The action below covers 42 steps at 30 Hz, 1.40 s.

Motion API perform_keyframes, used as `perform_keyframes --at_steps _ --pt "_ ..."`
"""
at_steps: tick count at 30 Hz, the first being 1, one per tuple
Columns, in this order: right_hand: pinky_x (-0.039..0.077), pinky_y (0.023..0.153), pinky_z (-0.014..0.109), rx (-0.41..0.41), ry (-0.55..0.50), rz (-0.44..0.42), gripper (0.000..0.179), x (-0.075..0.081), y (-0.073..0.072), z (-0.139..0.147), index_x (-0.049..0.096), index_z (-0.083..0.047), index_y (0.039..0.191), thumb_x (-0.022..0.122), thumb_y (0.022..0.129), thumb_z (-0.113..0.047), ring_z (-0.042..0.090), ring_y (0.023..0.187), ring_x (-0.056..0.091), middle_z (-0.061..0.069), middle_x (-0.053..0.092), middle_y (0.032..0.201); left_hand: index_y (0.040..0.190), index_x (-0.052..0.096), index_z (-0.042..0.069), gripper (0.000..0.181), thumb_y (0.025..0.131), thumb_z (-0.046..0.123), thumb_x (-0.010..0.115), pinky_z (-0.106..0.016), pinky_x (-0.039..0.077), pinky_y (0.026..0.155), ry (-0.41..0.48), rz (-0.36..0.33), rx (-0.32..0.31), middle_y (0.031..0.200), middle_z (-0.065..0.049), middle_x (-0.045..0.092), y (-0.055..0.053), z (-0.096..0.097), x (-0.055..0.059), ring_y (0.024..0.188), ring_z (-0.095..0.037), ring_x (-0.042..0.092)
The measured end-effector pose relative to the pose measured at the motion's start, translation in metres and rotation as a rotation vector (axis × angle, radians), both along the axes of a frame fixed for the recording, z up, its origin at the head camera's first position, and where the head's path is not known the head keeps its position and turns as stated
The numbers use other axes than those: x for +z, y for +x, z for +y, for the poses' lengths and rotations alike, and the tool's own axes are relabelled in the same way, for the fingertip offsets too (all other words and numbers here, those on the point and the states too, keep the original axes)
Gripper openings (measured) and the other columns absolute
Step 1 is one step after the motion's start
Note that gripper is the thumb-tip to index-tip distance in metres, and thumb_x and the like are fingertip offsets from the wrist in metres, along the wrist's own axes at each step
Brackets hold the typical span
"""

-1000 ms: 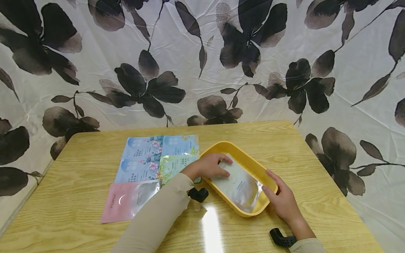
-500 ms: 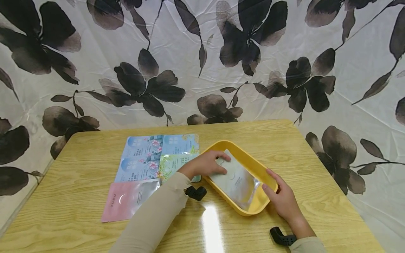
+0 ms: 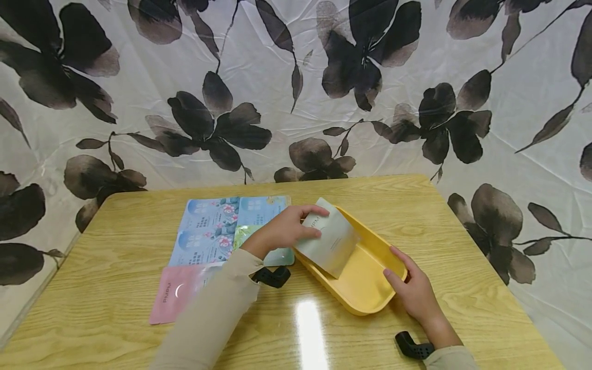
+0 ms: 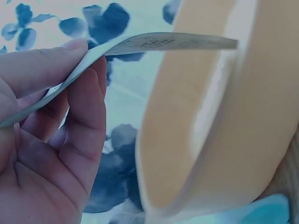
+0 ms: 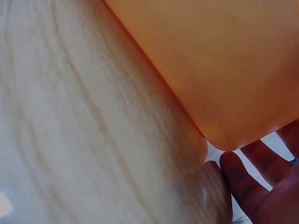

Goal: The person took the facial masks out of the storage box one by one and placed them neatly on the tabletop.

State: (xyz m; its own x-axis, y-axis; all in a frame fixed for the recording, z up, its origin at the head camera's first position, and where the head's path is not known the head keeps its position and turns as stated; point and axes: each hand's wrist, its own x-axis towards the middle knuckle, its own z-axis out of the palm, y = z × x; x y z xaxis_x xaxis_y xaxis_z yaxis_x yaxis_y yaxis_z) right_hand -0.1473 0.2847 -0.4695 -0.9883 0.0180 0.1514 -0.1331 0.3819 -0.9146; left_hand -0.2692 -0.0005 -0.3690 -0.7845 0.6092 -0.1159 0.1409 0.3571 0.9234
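My left hand pinches a pale silvery-white face mask packet marked PMPM, thumb on one face and fingers behind. In the left wrist view the packet appears edge-on and slightly bent, beside the tray wall. In the head view it tilts over the left end of the yellow tray, with one end past the rim. My right hand grips the tray's right end, thumb at the rim and fingers outside. The right wrist view has those fingers against the tray's corner.
Left of the tray lie several face mask packets on the wooden table: blue ones, a green one partly behind my left hand, and a pink one partly under my sleeve. A floral cloth hangs behind the table.
My left hand has lifted the pale packet from the tray floor and moved it up and left, baring the tray's yellow bottom. My right hand stays on the tray's end.
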Motion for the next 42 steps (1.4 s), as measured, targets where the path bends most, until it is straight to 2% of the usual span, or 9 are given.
perform_keyframes --at_steps 4,13,17,21,24,29,35,38,42 --pt "0.051 0.065 0.027 -0.006 0.004 0.008 0.053 0.0 0.0 0.0 0.038 -0.016 0.136 0.058 0.088 -0.025 0.016 0.093 0.056 0.015 0.041 0.13 0.116 0.056 0.028 0.038 0.081 0.016 0.067 -0.036 0.05 0.064 0.027 -0.011 0.016 0.111 -0.004 0.054 0.002 -0.011 0.008 0.085 -0.024 0.058" --pt "0.051 0.065 0.029 0.003 -0.023 0.0 0.054 0.0 0.0 0.0 0.037 -0.014 0.136 0.058 0.088 -0.025 0.012 0.091 0.057 0.016 0.042 0.129 0.116 0.056 0.025 0.039 0.082 0.012 0.065 -0.037 0.051 0.063 0.044 0.059 0.076 0.105 -0.007 0.056 0.012 -0.038 0.018 0.084 -0.023 0.06" --pt "0.051 0.065 0.029 -0.001 -0.01 0.008 0.053 0.0 0.0 0.0 0.038 -0.015 0.136 0.058 0.088 -0.025 0.013 0.09 0.057 0.015 0.042 0.129 0.118 0.054 0.03 0.04 0.082 0.014 0.064 -0.035 0.049 0.062 -0.078 0.15 0.119 0.113 -0.001 0.053 0.016 -0.052 0.019 0.082 -0.021 0.058" --pt "0.051 0.065 0.03 0.001 -0.005 0.015 0.053 0.001 0.0 0.001 0.037 -0.015 0.136 0.058 0.088 -0.024 0.012 0.09 0.057 0.015 0.041 0.13 0.121 0.053 0.028 0.042 0.082 0.016 0.064 -0.038 0.043 0.08 -0.268 0.309 0.122 0.127 0.005 0.046 0.02 -0.063 0.017 0.105 -0.019 0.05" --pt "0.051 0.065 0.03 0.004 -0.009 0.012 0.053 0.001 0.0 0.001 0.037 -0.014 0.136 0.057 0.088 -0.024 0.012 0.09 0.057 0.015 0.041 0.13 0.125 0.052 0.022 0.045 0.082 0.013 0.064 -0.041 0.035 0.091 -0.333 0.362 0.122 0.131 0.001 0.045 0.023 -0.069 0.014 0.12 -0.02 0.037" --pt "0.051 0.065 0.03 0.008 -0.02 -0.001 0.054 0.0 0.001 0.001 0.036 -0.014 0.137 0.057 0.088 -0.025 0.015 0.089 0.058 0.016 0.041 0.13 0.128 0.05 0.022 0.049 0.082 0.014 0.064 -0.043 0.033 0.094 -0.324 0.322 0.158 0.133 -0.003 0.043 0.028 -0.08 0.004 0.124 -0.022 0.033" --pt "0.051 0.065 0.029 0.017 -0.038 -0.004 0.054 0.001 0.001 -0.001 0.036 -0.014 0.137 0.057 0.088 -0.024 0.015 0.09 0.058 0.016 0.041 0.13 0.126 0.05 0.03 0.046 0.083 0.02 0.064 -0.042 0.033 0.092 -0.216 0.245 0.227 0.134 0.0 0.041 0.041 -0.101 -0.006 0.121 -0.02 0.036" --pt "0.051 0.065 0.029 0.006 -0.015 -0.001 0.054 0.002 0.001 -0.001 0.036 -0.014 0.137 0.057 0.088 -0.024 0.011 0.09 0.057 0.015 0.04 0.131 0.124 0.051 0.034 0.045 0.083 0.025 0.065 -0.039 0.037 0.088 -0.169 0.206 0.261 0.132 0.004 0.042 0.05 -0.114 -0.007 0.114 -0.017 0.042" --pt "0.051 0.063 0.028 -0.02 0.029 0.007 0.054 0.003 0.002 -0.001 0.037 -0.014 0.137 0.057 0.088 -0.025 0.01 0.088 0.056 0.012 0.038 0.134 0.123 0.05 0.034 0.045 0.082 0.029 0.065 -0.036 0.047 0.073 -0.1 0.122 0.306 0.125 0.0 0.048 0.06 -0.132 -0.01 0.089 -0.018 0.057"
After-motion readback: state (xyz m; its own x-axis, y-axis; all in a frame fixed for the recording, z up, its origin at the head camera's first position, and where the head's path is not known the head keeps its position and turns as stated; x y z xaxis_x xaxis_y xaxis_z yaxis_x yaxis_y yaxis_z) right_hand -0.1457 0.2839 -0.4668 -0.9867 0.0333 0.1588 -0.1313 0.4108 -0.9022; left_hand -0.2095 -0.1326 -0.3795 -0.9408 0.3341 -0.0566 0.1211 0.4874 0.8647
